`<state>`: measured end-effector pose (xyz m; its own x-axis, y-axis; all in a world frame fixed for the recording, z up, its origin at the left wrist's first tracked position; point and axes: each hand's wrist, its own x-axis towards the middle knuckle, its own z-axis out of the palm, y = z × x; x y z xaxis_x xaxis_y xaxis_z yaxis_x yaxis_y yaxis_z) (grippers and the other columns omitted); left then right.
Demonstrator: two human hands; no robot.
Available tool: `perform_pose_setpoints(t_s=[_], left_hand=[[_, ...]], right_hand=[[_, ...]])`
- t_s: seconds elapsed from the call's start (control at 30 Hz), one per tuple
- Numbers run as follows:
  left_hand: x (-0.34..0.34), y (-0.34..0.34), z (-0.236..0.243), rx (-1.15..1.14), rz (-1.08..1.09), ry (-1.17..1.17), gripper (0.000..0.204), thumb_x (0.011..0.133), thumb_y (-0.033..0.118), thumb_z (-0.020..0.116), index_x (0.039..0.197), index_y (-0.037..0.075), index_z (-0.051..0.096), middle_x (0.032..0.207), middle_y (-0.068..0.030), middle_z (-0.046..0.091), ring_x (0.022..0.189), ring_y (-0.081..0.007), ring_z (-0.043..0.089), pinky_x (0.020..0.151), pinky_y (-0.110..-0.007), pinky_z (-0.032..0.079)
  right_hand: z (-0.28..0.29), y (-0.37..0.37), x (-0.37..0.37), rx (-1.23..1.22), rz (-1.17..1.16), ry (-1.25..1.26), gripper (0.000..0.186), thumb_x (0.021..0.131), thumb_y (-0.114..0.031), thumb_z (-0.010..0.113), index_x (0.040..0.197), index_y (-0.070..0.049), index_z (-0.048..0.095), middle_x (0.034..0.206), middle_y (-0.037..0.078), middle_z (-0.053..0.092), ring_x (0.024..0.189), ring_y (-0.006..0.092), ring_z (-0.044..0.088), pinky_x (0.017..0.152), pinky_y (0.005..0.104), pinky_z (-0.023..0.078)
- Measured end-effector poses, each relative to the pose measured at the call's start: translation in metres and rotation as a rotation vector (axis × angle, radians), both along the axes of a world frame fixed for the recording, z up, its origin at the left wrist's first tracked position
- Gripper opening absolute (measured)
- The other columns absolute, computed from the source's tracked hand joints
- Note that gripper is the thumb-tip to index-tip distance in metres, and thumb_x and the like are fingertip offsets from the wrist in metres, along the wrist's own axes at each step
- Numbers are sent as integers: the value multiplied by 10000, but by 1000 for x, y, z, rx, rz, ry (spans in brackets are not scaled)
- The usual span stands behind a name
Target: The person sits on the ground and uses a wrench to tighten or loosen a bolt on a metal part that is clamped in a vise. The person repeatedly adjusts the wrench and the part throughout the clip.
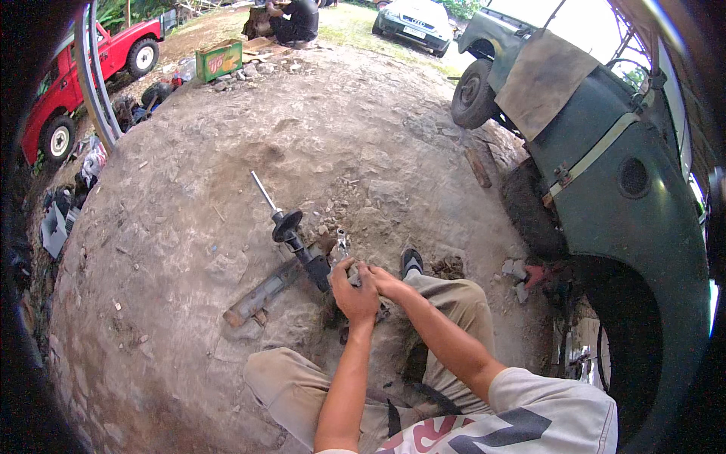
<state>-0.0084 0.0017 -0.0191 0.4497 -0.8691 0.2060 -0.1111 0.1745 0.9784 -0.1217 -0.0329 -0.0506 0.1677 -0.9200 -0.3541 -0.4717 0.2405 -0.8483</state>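
Suspension strut [303,255], bare and unmounted.
Left hand [357,297] grips a metal wrench [342,240]; right hand [386,281]: hold hidden, progress unclear.

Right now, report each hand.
Left hand: closed, seemingly on the silver tool.
Right hand: beside the left; grip hidden, open or closed cannot be told.

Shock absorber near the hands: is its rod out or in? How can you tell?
Out: a bare length of silver rod shows beyond the black disc of the shock absorber.
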Motion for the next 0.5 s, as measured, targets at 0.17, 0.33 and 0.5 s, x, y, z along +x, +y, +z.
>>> perform_pose_setpoints(t_s=[0.17, 0.33, 0.5], left_hand=[[0, 3, -1, -18, 23, -19, 276, 858, 186, 639, 1044, -11, 587, 1038, -191, 617, 1002, -366, 569, 889, -433, 437], [1, 3, 2, 33, 10, -26, 273, 853, 177, 642, 1043, -12, 589, 1031, -191, 617, 999, -360, 565, 874, -439, 440], [-2, 0, 8, -3, 71, -7, 260, 880, 184, 617, 1050, -11, 590, 1033, -191, 614, 999, -364, 559, 880, -444, 433]], right_hand=[[14, 6, 0, 72, 22, 186, 464, 974, -412, 476, 1213, -29, 585, 1095, 117, 666, 1006, 210, 593, 874, 377, 463], [29, 4, 5, 92, 69, 127, 468, 995, -383, 424, 1267, -23, 551, 1114, 151, 662, 1013, 242, 610, 880, 384, 465], [13, 0, -7, 62, 67, 100, 450, 1004, -342, 406, 1344, -61, 497, 1132, 150, 654, 1020, 237, 605, 887, 368, 461]])
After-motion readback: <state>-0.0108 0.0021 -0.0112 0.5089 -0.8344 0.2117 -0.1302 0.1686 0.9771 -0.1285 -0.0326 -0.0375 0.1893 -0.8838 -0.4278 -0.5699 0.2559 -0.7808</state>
